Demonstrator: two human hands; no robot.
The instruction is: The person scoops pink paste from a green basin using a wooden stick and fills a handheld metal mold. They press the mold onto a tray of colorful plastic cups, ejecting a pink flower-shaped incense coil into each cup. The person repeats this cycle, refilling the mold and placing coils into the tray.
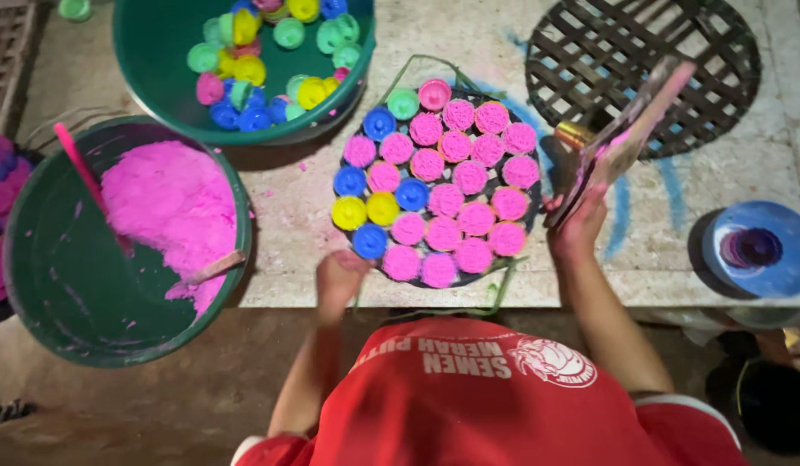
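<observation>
Red cloth of a shirt (495,406) with white lettering and a round white emblem fills the bottom centre of the frame, nearest the camera. Beyond it runs a pale, powder-stained stone slab (288,216), streaked with blue toward the right, above a bare brown floor (158,406).

At left, a large green plastic basin (63,285) holds a heap of pink powder (171,207), with a pink stick (81,168) and a wooden scraper (212,269) lying in it. At upper left, a second green tub (150,60) holds loose small cups in green, yellow, blue and pink.

In the centre, a round dark tray (437,185) carries closely packed small cups (443,203): most heaped with pink powder, while some blue, yellow and green ones along its left edge are not. The left hand (340,274) is at the tray's lower left rim, fingers curled; whether they pinch anything I cannot tell. The right hand (577,226), just right of the tray, grasps a flat, pink-smeared board (629,134) tilted upward.

At upper right lies a dark woven lattice tray (642,65); at far right, a blue disc (758,248) with a purple centre.
</observation>
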